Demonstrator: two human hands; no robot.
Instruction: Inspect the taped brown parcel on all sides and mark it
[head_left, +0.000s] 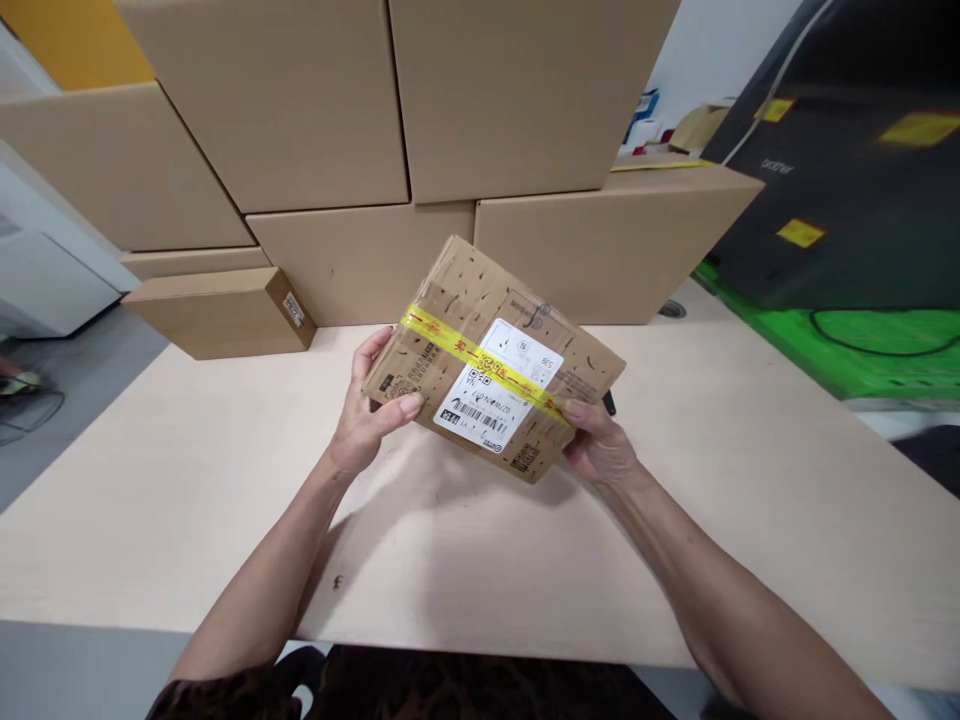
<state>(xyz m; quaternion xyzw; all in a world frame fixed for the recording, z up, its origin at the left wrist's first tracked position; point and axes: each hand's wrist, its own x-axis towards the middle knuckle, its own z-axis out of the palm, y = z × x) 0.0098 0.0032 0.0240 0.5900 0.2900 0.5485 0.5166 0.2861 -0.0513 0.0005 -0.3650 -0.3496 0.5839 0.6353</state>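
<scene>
A brown cardboard box with dark specks is held tilted above the table. Yellow tape with red print runs across its face, over a white shipping label. My left hand grips the box's left corner, thumb on the face and fingers behind it. At the lower right edge, my right hand holds the box with its thumb near the tape's end. A small black thing shows beside the right hand; I cannot make out what it is. The fingers under the box are partly hidden.
Large cardboard boxes are stacked along the back of the pale wooden table. A smaller box sits at the back left. To the right stands a black Brother machine, with a bright green surface below it.
</scene>
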